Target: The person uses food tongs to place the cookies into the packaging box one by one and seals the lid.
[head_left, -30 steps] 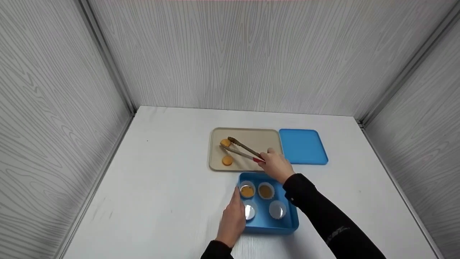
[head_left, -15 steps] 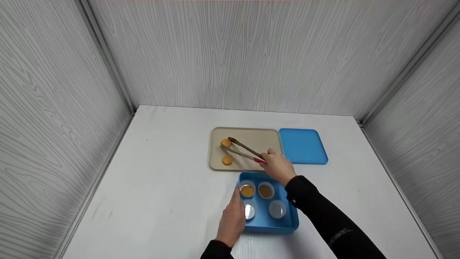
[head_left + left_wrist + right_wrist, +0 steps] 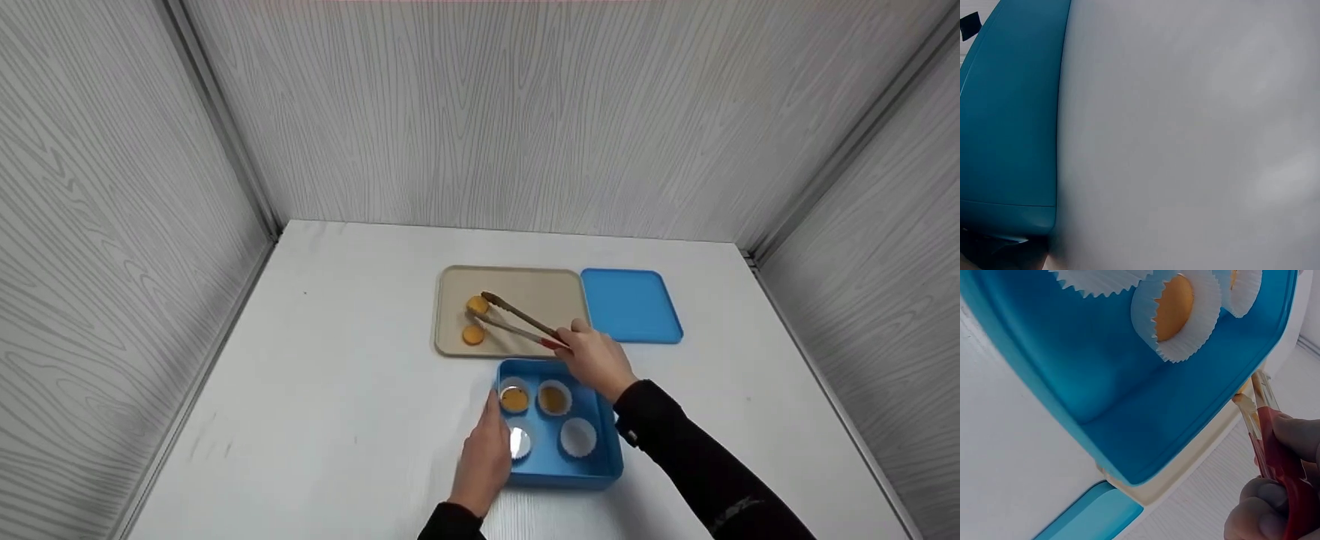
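The right hand (image 3: 596, 360) grips a pair of tongs (image 3: 521, 324) by their red handle end, fingers (image 3: 1261, 520) curled round it, and the tips close on a round orange biscuit (image 3: 477, 304) that sits on, or just above, the beige tray (image 3: 540, 289). A second biscuit (image 3: 473, 335) lies flat just beside it, nearer the person. From the head view I cannot tell whether the pinched biscuit has left the tray.

The left hand (image 3: 484, 457) rests against the left wall of the blue box (image 3: 609, 457), fingers straight along it, not curled round anything.

The likeliest slip is the biscuit dropping out of the tongs: the arms are long, thin and smooth, and they hold a small hard disc by its edge, so a loose squeeze or a tilt could let it fall onto the tabletop (image 3: 337, 375). Too hard a squeeze might crack it. The paper cups are light; a tong tip catching one could tip or crumple it.

The box is smooth, glossy plastic with rounded corners. Four white pleated paper cups stand in it: the two far ones (image 3: 554, 398) hold biscuits, the two near ones (image 3: 578, 438) are empty. A flat blue lid (image 3: 631, 306) of the same plastic lies right of the tray. The tray is matte and shallow-rimmed.
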Available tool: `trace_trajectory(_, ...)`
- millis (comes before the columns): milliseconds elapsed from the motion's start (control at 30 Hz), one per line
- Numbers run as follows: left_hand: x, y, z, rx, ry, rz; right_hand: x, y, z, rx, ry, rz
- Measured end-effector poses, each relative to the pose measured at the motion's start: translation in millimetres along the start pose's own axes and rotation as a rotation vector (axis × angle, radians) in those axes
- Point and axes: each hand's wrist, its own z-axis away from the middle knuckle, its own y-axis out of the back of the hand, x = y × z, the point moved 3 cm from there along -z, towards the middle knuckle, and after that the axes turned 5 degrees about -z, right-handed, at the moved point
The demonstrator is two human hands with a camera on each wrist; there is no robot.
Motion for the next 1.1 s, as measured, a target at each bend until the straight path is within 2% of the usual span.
trace_trajectory(267,-1.9,0.9,1.4,0.000,0.006,0.033,13,10,17.0,0.012,-0.040,-0.036)
trace_trajectory(500,-1.8,1.0,0.2,0.018,-0.006,0.033,22,26,34.7,0.085,-0.032,-0.042)
trace_trajectory(1100,-3.9,-1.5,-1.7,0.017,0.035,0.038,42,63,92.6,0.207,-0.022,-0.021)
